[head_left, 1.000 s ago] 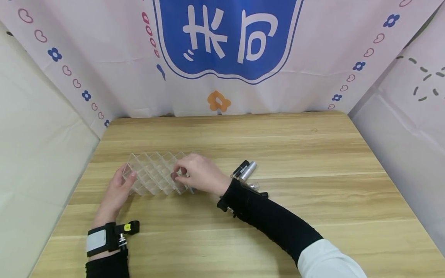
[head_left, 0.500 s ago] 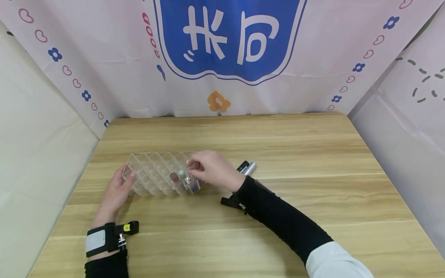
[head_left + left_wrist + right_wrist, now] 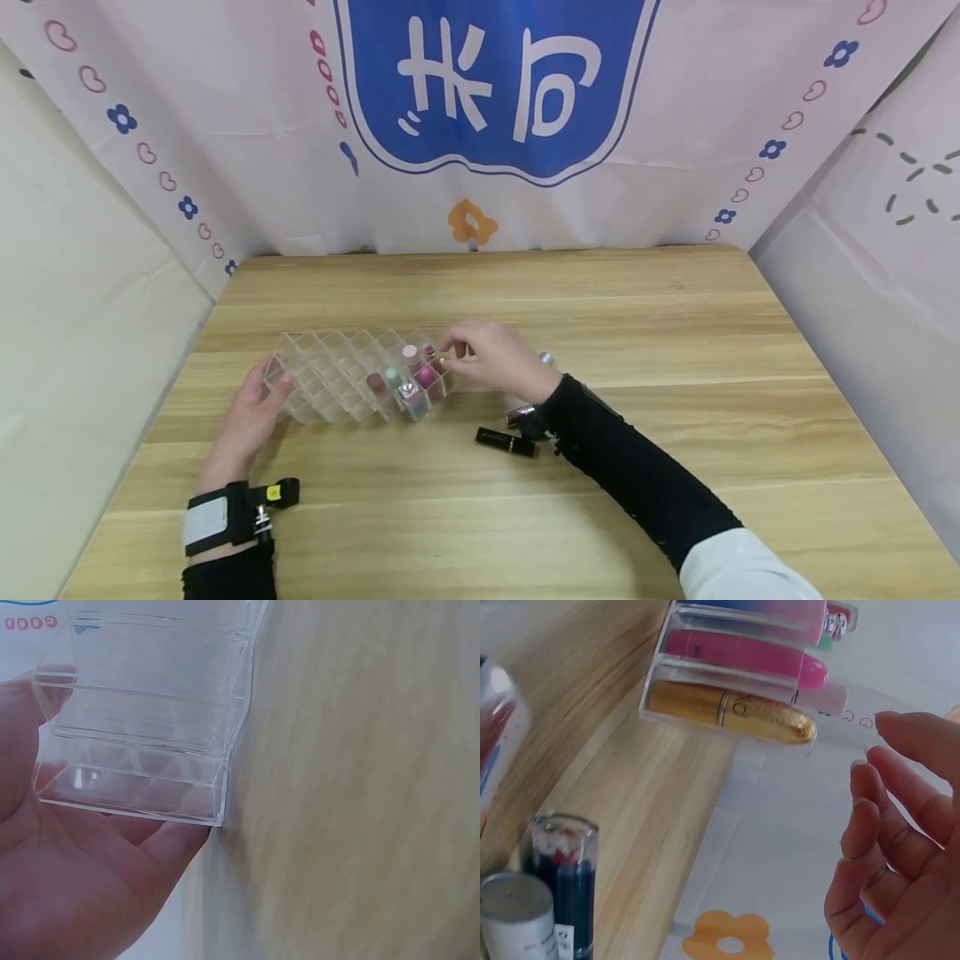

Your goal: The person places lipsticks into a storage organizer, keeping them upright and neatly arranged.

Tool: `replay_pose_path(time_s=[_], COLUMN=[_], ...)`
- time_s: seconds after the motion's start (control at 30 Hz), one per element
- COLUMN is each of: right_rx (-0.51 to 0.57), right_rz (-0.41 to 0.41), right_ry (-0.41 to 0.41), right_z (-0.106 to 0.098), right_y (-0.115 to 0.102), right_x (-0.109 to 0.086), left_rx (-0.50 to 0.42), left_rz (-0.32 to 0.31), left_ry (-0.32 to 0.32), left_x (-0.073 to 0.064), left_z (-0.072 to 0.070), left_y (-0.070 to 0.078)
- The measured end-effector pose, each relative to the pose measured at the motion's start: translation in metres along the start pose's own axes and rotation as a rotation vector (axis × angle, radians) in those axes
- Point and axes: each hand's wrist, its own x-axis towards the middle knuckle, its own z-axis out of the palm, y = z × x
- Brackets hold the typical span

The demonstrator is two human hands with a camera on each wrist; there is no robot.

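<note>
A clear acrylic lipstick organizer (image 3: 330,375) with diamond-shaped compartments lies on the table. My left hand (image 3: 251,417) grips its left end, thumb in front; in the left wrist view, fingers show through the clear wall. At its right end, several cosmetics fill compartments, among them a gold lipstick (image 3: 731,712), a magenta tube (image 3: 742,656) and a mint-green cap (image 3: 393,377). My right hand (image 3: 495,358) is just beside that end, fingers loosely bent, holding nothing. The right wrist view shows a gap between its fingertips and the gold lipstick.
A black lipstick tube (image 3: 506,442) lies in front of my right wrist. Behind and beneath the forearm are a silver tube (image 3: 547,358) and other tubes, partly hidden. A printed cloth (image 3: 600,208) hangs along the table's back edge.
My right hand has moved rightward along the organizer to just past its right end, uncovering the cosmetics there. The black tube has come into view under the wrist. My left hand stays put.
</note>
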Motion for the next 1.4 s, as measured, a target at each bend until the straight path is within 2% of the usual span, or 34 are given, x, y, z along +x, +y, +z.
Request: replay_pose_path(time_s=[0.27,0.73,1.2,1.4], right_rx=[-0.014,-0.112,-0.259,-0.291], right_rz=[0.027,0.013,0.015,0.023], right_ry=[-0.016,-0.067,-0.186,-0.209], right_z=[-0.005,-0.001,0.001,0.004], right_y=[0.019,0.046,0.054,0.056], right_x=[-0.009,-0.021,-0.029,-0.031], left_rx=[0.002,-0.015,-0.022,-0.016], left_rz=[-0.002,-0.005,-0.014,-0.021], left_ry=[0.000,0.000,-0.004,-0.009], left_x=[0.000,0.000,0.004,0.002], left_z=[0.001,0.001,0.001,0.001], left_y=[0.001,0.001,-0.002,0.000])
